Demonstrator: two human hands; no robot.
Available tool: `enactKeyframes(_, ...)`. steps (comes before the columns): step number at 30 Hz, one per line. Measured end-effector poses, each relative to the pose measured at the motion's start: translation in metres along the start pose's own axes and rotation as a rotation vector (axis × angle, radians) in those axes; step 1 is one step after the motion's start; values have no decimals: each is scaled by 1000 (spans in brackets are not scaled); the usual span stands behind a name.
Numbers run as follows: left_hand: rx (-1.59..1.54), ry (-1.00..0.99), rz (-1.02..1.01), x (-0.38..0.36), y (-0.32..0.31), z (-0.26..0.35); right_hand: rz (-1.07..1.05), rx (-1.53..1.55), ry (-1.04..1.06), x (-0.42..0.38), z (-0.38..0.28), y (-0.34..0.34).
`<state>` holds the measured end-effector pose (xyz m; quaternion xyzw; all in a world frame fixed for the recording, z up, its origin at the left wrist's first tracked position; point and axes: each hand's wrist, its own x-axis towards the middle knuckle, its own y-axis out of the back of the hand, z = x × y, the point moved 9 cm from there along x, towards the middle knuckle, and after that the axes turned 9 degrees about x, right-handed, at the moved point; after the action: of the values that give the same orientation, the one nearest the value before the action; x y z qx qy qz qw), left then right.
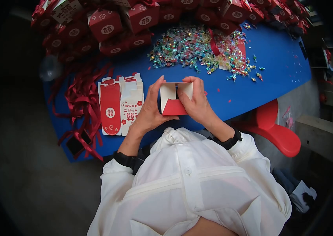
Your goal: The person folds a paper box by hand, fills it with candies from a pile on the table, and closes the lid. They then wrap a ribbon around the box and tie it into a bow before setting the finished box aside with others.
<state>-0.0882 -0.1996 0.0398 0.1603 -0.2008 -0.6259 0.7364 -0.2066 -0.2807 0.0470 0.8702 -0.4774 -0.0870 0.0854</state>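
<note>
So a small red and white card box (174, 99) is held up just above the near edge of the blue worktop (276, 63), gripped from both sides. The left hand (148, 108) is curled round its left wall, fingers (159, 84) bent over the top edge, thumb hidden behind the card. The right hand (198, 103) is wrapped round the right side, fingertips pressed on the open white flaps at the top. Both wrists are bent inward, forearms angled up from white sleeves with dark cuffs.

The box looks half folded: flat matte card, white inside, a red triangular panel showing at the near face.

Just left of the hands a stack of flat unfolded box blanks (120, 103) is laid on the worktop, red and white with printed patterns. Further left, a tangle of glossy dark red ribbons (82, 106) is draped over the edge. Far across the worktop a heap of shiny foil-wrapped candies (198, 51) is spread out, and behind that finished red boxes (135, 19) are piled up. A red plastic stool (280, 133) is seen at the right.
</note>
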Motion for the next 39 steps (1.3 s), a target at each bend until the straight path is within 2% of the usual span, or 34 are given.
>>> enactKeyframes(3,-149,31,-116,6,2,-3,-44,-167,111,-1,-13,5)
enactKeyframes(5,-197,62,-173,6,6,-6,-226,-225,130,0,-25,2)
enactKeyframes(6,-246,94,-232,6,4,-8,-224,-227,130,4,-30,9)
enactKeyframes(8,-256,73,-274,8,7,-3,-398,51,183,7,-42,4)
enactKeyframes(9,-264,55,-313,9,6,-1,-415,219,147,10,-43,2)
enactKeyframes(10,-264,54,-313,9,7,-2,-414,219,148,15,-48,4)
enactKeyframes(12,-265,-2,-371,10,5,2,-545,339,-79,19,-47,-3)
enactKeyframes(16,-349,23,-383,10,5,-5,-608,355,-87,15,-38,-17)
enactKeyframes(18,-362,61,-433,10,1,-5,-577,34,-16,11,-38,-17)
enactKeyframes(23,-336,34,-444,11,-2,-5,-528,-27,47,10,-35,-17)
enactKeyframes(26,-340,40,-443,12,-5,-7,-571,-75,67,12,-35,-17)
enactKeyframes(28,-341,38,-435,14,-5,-7,-706,-294,49,8,-33,-23)
enactKeyframes(29,-348,54,-419,14,-5,-6,-707,-292,48,9,-34,-23)
enactKeyframes(31,-354,69,-405,15,-4,-6,-758,-590,154,7,-33,-26)
enactKeyframes(34,-403,131,-438,15,-9,-10,-769,-548,252,8,-35,-26)
enactKeyframes(38,-348,90,-362,13,-5,-18,-733,-603,277,12,-34,-25)
enactKeyframes(39,-322,84,-354,12,-4,-19,-712,-583,229,14,-33,-23)
